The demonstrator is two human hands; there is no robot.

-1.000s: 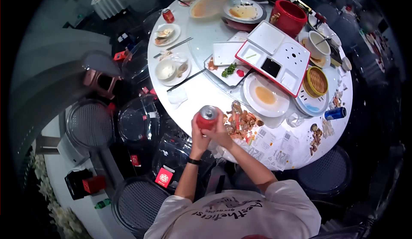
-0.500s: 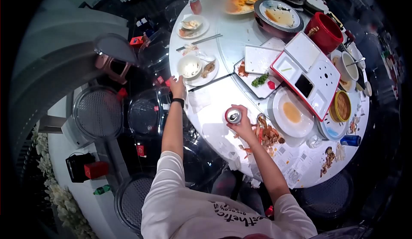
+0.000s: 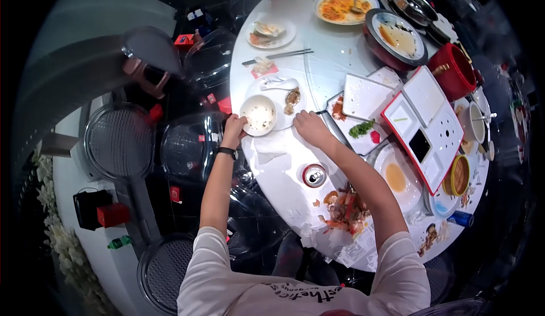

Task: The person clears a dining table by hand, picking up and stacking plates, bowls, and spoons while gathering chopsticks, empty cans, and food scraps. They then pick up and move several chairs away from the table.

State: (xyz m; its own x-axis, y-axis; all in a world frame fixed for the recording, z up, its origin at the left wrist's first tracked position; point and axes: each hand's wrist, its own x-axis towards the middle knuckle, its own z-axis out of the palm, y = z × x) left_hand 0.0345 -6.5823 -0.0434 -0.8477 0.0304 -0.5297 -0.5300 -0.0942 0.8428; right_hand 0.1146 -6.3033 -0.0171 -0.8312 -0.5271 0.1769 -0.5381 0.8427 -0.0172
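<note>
My left hand (image 3: 234, 131) has its fingers on the left rim of a white bowl (image 3: 260, 111) with food scraps inside. The bowl is at the left edge of a white plate (image 3: 282, 91), which also carries a white spoon (image 3: 281, 84) and a brown food scrap (image 3: 292, 100). At the plate's lower right, my right hand (image 3: 310, 127) is closed with its fingers curled; what it grips, if anything, is hidden. An opened drink can (image 3: 314, 175) stands upright on the table, apart from both hands.
Food scraps and shells (image 3: 346, 208) lie near the table's front edge. A red-edged white tray (image 3: 423, 128) leans across dishes at right. Chopsticks (image 3: 278, 56) and another dirty plate (image 3: 271, 34) are farther back. Clear chairs (image 3: 193, 145) stand at left.
My right hand has released the can and moved up beside the plate. My left hand is now on the bowl, which sits lower and tilted against the plate. The view has shifted.
</note>
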